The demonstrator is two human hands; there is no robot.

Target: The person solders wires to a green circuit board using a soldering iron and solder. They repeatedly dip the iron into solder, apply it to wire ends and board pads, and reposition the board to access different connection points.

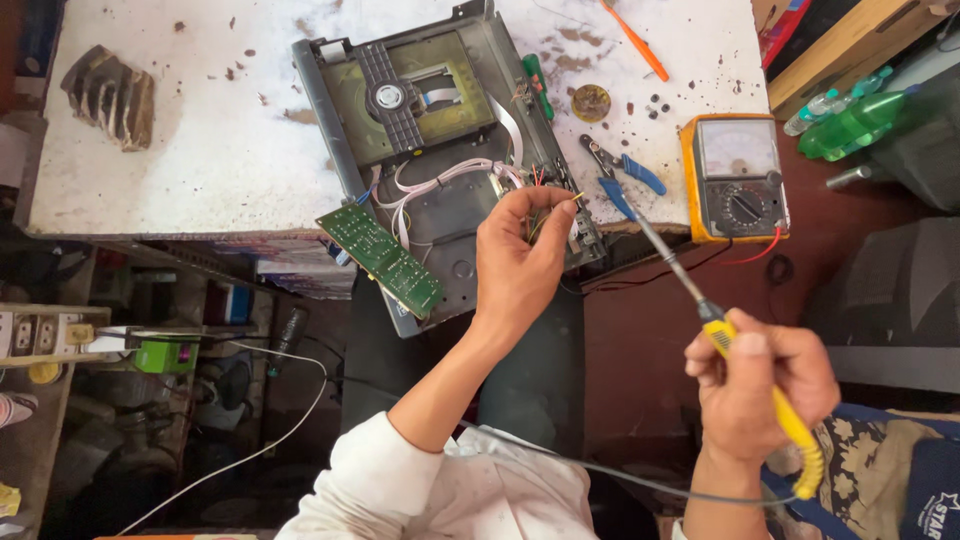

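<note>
**Hands at an opened disc player, soldering iron raised**

Left hand (520, 255) closed, fingertips pinched on thin wires (548, 212) at the near right corner of the opened disc player (440, 150), palm turned up toward the camera. Right hand (760, 385) wrapped tight round the yellow handle of a soldering iron (715, 325), well to the right of and nearer than the disc player, off the bench edge; metal shaft angled up and left, tip close to the pinched wires, contact not discernible.

Lid off the disc player, chassis lying on the white, stained workbench (200, 150) with its near end overhanging the edge. Green circuit board (380, 258) tilted out at the player's near left side, joined to it by white wires (440, 180). Green-handled screwdriver (538, 85) resting along the player's right edge. Blue-handled pliers (620, 175) just right of the player, round solder-paste tin (591, 102) beyond them. Orange-cased analogue multimeter (735, 175) further right, red and black leads trailing off its near side. Orange-handled tool (635, 40) at the far right of the player. Green plastic bottle (850, 125) beyond the multimeter, off the bench.
</note>
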